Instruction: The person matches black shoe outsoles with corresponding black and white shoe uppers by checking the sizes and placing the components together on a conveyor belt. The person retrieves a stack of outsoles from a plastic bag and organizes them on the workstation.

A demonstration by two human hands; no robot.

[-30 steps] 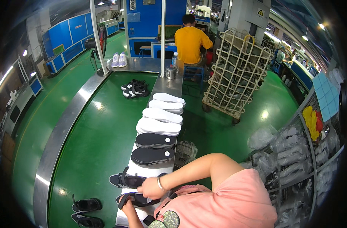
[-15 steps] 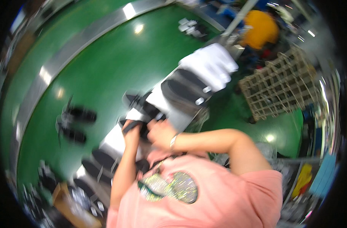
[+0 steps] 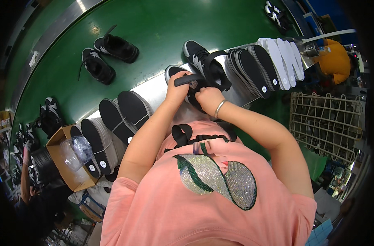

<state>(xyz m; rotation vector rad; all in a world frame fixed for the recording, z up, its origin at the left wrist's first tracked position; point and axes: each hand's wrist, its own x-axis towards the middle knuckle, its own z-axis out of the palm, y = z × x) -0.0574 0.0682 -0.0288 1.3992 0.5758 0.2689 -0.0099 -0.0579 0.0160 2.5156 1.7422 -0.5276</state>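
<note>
A black sneaker with a silver-grey toe lies tilted in front of me, over a narrow metal ledge. My left hand is closed around its side near the toe, beneath a black flap that looks like the tongue. At the shoe's opening my right hand, with a bracelet at the wrist, grips with curled fingers; the fingertips are partly hidden inside. A second black sneaker with grey trim rests just beyond, its tongue pulled up. Stacked black insoles stand right of it.
White insoles continue the row rightward. Tied black insole bundles and a cardboard box with clear plastic stand left. Another sneaker pair sits on the green belt. A wire rack is at right; another person's arm shows far left.
My view has turned and steadied, so the scene sits differently and looks sharper. Both hands remain at the sneaker, and its tongue shows clearly now.
</note>
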